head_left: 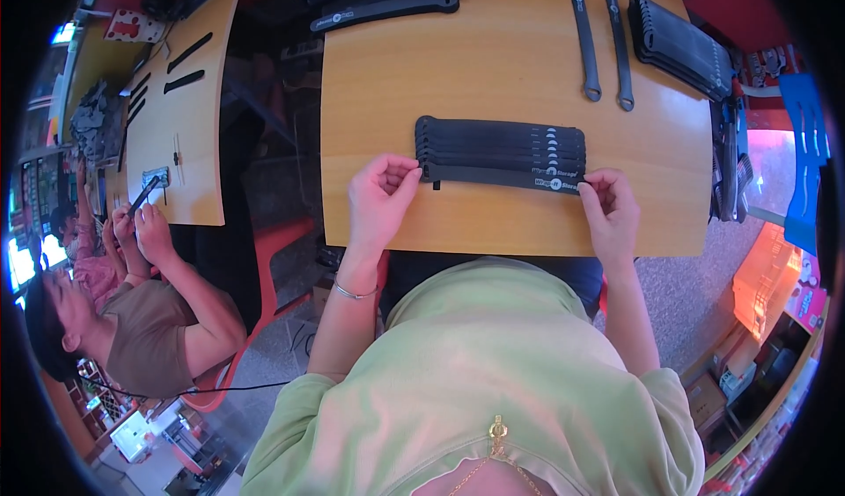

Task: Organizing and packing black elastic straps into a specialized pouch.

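Several black straps with white print lie overlapped in a stepped row (493,144) on the wooden table in front of me. My left hand (384,198) pinches the left end of the nearest strap (502,178), thumb and forefinger together. At its other end my right hand (609,207) grips the right tip between thumb and fingers. A small dark tab (437,185) sticks out below the row beside my left fingertips. Two single straps, one (584,38) left of the other (618,47), lie lengthwise at the far right.
A stack of black straps (682,47) sits at the table's (378,82) far right corner, and another pile (383,7) at its far left. Left of me a person (150,338) handles a dark strap at a second table (198,126). An orange crate (767,276) stands to the right.
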`<state>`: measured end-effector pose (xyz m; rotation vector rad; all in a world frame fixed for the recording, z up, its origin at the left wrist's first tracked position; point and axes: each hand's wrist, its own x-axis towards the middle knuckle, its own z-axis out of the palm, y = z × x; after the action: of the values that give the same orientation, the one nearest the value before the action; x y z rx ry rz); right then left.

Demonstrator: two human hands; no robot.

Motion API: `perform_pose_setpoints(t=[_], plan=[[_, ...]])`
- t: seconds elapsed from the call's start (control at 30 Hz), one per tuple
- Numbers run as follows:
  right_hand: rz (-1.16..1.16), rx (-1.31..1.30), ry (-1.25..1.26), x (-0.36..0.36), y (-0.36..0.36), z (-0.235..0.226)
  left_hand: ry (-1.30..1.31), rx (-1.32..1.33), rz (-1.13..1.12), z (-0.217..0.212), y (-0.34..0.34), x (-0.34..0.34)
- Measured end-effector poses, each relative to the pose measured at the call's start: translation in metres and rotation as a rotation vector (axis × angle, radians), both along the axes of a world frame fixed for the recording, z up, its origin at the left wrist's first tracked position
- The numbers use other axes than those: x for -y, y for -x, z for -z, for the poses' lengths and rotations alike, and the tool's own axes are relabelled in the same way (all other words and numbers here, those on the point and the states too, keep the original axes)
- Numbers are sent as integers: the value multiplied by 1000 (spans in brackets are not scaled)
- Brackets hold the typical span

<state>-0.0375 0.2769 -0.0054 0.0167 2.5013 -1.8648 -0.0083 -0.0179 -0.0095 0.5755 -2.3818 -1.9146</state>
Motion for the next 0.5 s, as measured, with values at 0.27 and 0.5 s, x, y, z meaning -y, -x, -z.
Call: perform_pose_setpoints(t=[0.27,0.5], plan=[[3,25,-3,0,1,1,19,15,21,0,2,2],[13,28,-18,2,1,2,13,16,22,0,3,2]])
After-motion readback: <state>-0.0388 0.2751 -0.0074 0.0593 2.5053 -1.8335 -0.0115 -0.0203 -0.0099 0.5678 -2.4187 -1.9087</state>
